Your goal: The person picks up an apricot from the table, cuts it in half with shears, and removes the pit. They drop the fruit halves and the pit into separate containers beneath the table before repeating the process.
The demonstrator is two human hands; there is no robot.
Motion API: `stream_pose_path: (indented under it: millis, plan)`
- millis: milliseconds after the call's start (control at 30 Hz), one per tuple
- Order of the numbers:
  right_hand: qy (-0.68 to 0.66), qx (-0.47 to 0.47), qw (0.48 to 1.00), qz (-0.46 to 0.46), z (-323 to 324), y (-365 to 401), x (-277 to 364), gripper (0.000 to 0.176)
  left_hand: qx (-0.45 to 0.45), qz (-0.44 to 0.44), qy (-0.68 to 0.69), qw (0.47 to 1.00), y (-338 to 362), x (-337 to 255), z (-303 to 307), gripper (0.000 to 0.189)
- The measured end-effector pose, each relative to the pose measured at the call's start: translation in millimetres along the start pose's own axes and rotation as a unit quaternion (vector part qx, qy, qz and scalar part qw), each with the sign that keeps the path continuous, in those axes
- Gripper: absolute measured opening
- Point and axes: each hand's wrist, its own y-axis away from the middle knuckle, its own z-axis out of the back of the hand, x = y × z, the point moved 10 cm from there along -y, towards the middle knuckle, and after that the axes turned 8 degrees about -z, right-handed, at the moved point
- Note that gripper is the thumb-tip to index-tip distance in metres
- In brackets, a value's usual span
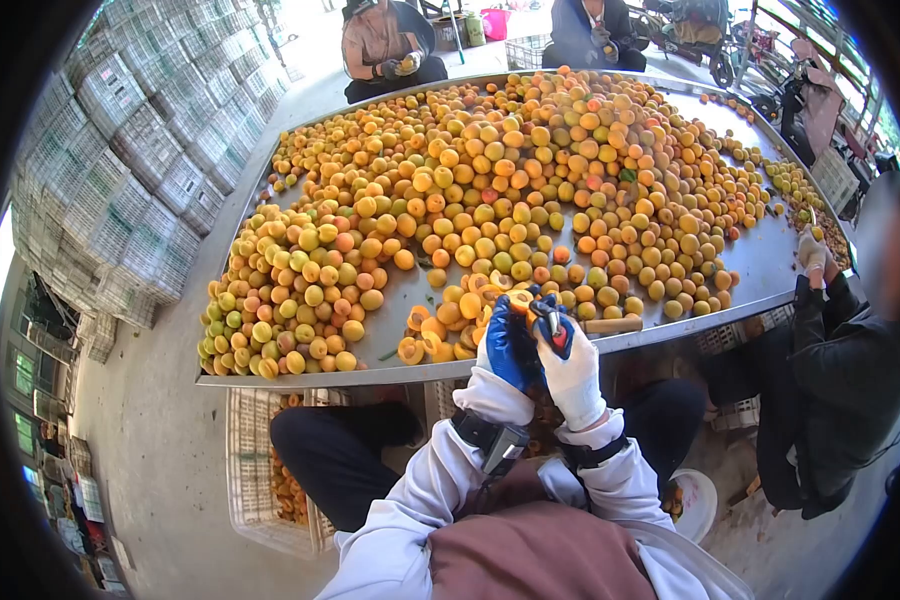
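Both my hands are close together over the near edge of a metal table heaped with apricots (470, 190). In a blue glove, my left hand (511, 348) is closed around an apricot (520, 299), only partly visible above the fingers. My right hand (570, 372), in a white glove with blue fingertips, is closed on a small red-and-black hand tool (554, 322) right beside the fruit. Its working end is hidden, so its exact kind cannot be made out. Cut apricot halves (411, 350) lie just left of my hands. A wooden handle (612, 325) rests by the table edge.
The metal table's rim (400, 376) runs in front of me. Below it stand a crate (255, 470) holding apricot pieces and a white bucket (697, 505). A co-worker (830, 370) sits at right; two people sit across. Crates (120, 180) are stacked at left.
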Motion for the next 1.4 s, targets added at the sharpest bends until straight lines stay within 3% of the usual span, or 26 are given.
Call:
stream_pose_path:
  millis: [67,133,167,233,300,367,500,567,600,633,700,733,767,800,833,900,933,1033,1067,1100,1167,1200,1233,1333,1367,1400]
  plan:
    - [-0.034,0.026,0.998,-0.039,3.3,-1.4,-1.4,0.02,0.0,-0.033,-0.027,0.999,-2.7,-16.9,0.2,0.048]
    - [-0.094,0.036,0.992,-0.075,10.1,-4.7,-7.1,0.018,-0.08,0.064,-0.004,0.995,2.6,-18.9,4.6,0.053]
    - [-0.188,0.053,0.969,-0.149,11.9,-4.6,-17.8,0.021,-0.082,0.063,-0.003,0.995,1.4,-22.2,9.8,0.053]
    - [-0.357,0.073,0.917,-0.164,19.2,-8.3,-1.3,0.027,-0.031,0.066,-0.059,0.996,-1.6,-23.9,6.1,0.056]
    - [-0.444,0.083,0.884,-0.119,27.9,-16.1,5.0,0.036,-0.077,0.066,-0.089,0.991,9.2,-14.6,14.3,0.058]
    - [-0.53,0.066,0.837,-0.115,31.9,-21.2,-3.3,0.032,-0.029,0.096,-0.268,0.958,18.4,-3.6,18.2,0.054]
    - [-0.641,0.035,0.758,-0.113,35.7,-30.7,-20.2,0.029,-0.061,0.132,-0.269,0.952,27.8,28.7,24.0,0.043]
    - [-0.649,0.009,0.755,-0.094,39.7,-33.8,-23.8,0.03,-0.058,0.127,-0.231,0.963,25.7,41.4,37.1,0.028]
    - [-0.652,-0.012,0.753,-0.089,43.8,-34.4,-25.0,0.03,0.097,-0.084,-0.449,0.884,21.4,16.5,1.3,0.029]
    - [-0.655,-0.033,0.75,-0.083,48.1,-35.0,-26.9,0.03,0.24,-0.286,-0.611,0.698,41.3,10.1,-42.5,0.036]
    - [-0.665,-0.047,0.741,-0.08,47.4,-35.2,-30.3,0.028,0.259,-0.276,-0.626,0.681,39.2,20.6,-40.1,0.052]
    - [-0.594,-0.091,0.798,-0.049,54.7,-31.9,-25.6,0.029,0.222,-0.293,-0.615,0.698,36.7,18.4,-36.4,0.03]
    - [-0.515,-0.134,0.846,-0.017,63.3,-28.1,-20.3,0.031,0.183,-0.309,-0.602,0.713,35.5,13.7,-31.2,0.036]
    - [-0.556,-0.097,0.825,-0.028,60.8,-30.9,-26.8,0.025,0.218,-0.319,-0.664,0.641,38.2,14.3,-38.0,0.035]
    - [-0.556,-0.097,0.825,-0.028,58.6,-29.1,-31.1,0.025,0.217,-0.318,-0.664,0.641,41.4,15.1,-40.2,0.035]
    - [-0.271,-0.195,0.941,0.05,73.5,-12.4,-15.4,0.014,0.159,-0.166,-0.483,0.845,36.8,25.1,-26.1,0.032]
    - [-0.291,-0.191,0.937,0.025,69.4,-8.4,-25.3,0.012,0.091,-0.063,-0.384,0.917,31.9,36.7,-14.0,0.033]
    - [-0.33,-0.229,0.911,0.092,63.3,0.0,-15.7,0.017,0.073,-0.086,-0.362,0.925,26.5,41.3,13.3,0.034]
    - [-0.254,-0.232,0.928,0.145,66.8,6.3,7.8,0.015,0.125,-0.158,-0.483,0.852,26.5,37.9,10.8,0.036]
    - [-0.254,-0.231,0.928,0.145,63.9,5.4,-0.6,0.015,0.124,-0.159,-0.483,0.852,26.9,37.9,11.8,0.036]
    - [-0.367,-0.212,0.906,-0.018,50.9,-7.6,-62.4,0.009,0.084,-0.149,-0.468,0.867,23.4,34.2,15.6,0.036]
    - [-0.51,-0.134,0.847,-0.067,47.5,-18.0,-46.5,0.014,0.048,-0.088,-0.49,0.866,21.3,33.1,23.0,0.036]
    - [-0.636,-0.122,0.756,-0.101,46.5,-25.6,-35.6,0.024,0.12,-0.242,-0.491,0.828,33.4,19.3,-11.6,0.037]
    - [-0.684,-0.079,0.712,-0.138,37.4,-35.6,-62.1,0.025,0.006,-0.084,-0.4,0.913,25.5,33.7,12.7,0.035]
    - [-0.689,-0.037,0.715,-0.113,35.6,-38.8,-57.3,0.026,0.006,-0.084,-0.399,0.913,23.1,31.4,14.9,0.035]
    - [-0.693,0.004,0.716,-0.09,34.2,-39.0,-49.6,0.029,0.08,-0.146,-0.522,0.836,24.1,20.2,-4.5,0.024]
